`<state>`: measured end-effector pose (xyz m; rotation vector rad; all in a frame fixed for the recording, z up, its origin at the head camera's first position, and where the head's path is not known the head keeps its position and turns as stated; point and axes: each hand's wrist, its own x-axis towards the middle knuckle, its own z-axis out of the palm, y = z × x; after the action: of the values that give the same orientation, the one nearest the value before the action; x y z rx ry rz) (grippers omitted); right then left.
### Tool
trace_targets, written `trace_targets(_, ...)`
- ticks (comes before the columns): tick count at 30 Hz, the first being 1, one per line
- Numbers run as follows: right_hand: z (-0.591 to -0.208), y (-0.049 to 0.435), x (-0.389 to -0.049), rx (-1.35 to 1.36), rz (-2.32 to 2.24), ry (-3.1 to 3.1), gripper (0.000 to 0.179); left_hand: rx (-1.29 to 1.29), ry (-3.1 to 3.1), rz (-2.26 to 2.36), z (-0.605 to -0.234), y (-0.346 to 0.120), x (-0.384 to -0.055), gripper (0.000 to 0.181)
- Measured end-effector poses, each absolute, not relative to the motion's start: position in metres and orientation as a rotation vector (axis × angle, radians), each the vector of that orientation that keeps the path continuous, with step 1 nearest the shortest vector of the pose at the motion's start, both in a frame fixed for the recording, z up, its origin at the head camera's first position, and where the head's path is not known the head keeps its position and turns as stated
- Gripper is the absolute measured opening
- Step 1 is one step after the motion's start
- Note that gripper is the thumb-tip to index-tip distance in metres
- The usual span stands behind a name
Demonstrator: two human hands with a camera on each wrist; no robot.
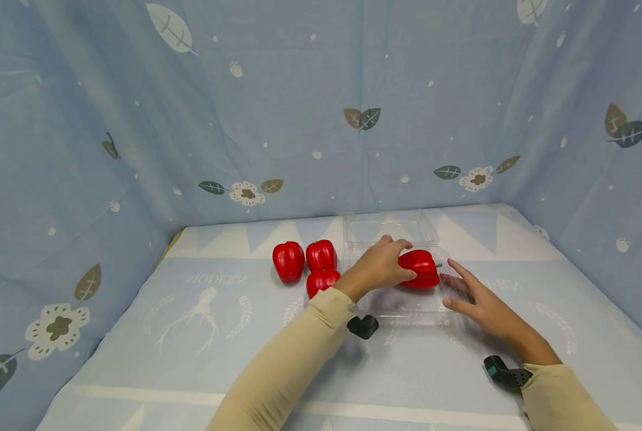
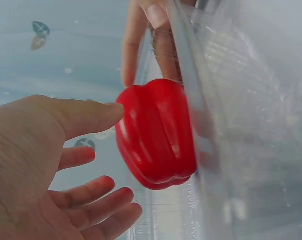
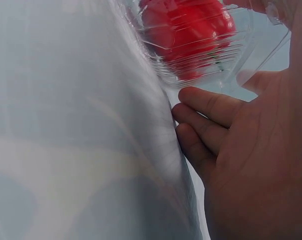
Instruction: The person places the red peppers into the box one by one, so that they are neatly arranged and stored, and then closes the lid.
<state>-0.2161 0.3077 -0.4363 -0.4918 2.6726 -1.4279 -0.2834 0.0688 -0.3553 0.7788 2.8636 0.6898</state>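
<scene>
A red bell pepper with a green stem lies on its side in a clear plastic clamshell box, its lid folded back. My left hand is at the pepper's left end. In the left wrist view the left thumb overlaps the edge of the pepper, while the other fingers are spread apart from it. My right hand is at the box's right side, fingers extended. In the right wrist view its fingertips are right at the ridged clear wall.
Left of the box, three more red bell peppers sit close together: one at the left, one behind and one in front, partly hidden by my left arm. Blue patterned cloth hangs around the table.
</scene>
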Motion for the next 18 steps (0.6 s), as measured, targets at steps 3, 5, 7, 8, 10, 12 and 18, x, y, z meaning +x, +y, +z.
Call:
trace_targets(3, -0.437, 0.308, -0.216, -0.482, -1.422, 2.674, 0.087, 0.811, 2.875, 0.721, -0.353, 0.061, -0.277, 0.056)
trace_targets(5, -0.438, 0.308, -0.216, -0.480, -1.419, 2.677, 0.087, 0.832, 2.880, 0.743, -0.352, 0.056, -0.273, 0.055)
trace_targets(7, -0.438, 0.309, -0.217, -0.479, -1.413, 2.680, 0.087, 0.851, 2.885, 0.778, -0.351, 0.050, -0.269, 0.053)
trace_targets(8, -0.438, 0.309, -0.217, -0.480, -1.410, 2.683, 0.087, 0.857, 2.887, 0.797, -0.350, 0.047, -0.267, 0.052)
trace_targets(10, -0.438, 0.309, -0.217, -0.485, -1.411, 2.683, 0.087, 0.863, 2.895, 0.837, -0.348, 0.042, -0.263, 0.051)
trace_targets(12, -0.438, 0.309, -0.217, -0.490, -1.413, 2.682, 0.087, 0.873, 2.907, 0.870, -0.347, 0.036, -0.260, 0.049)
trace_targets(18, -0.437, 0.309, -0.217, -0.509, -1.428, 2.676, 0.086, 0.903, 2.947, 0.944, -0.346, 0.018, -0.250, 0.046)
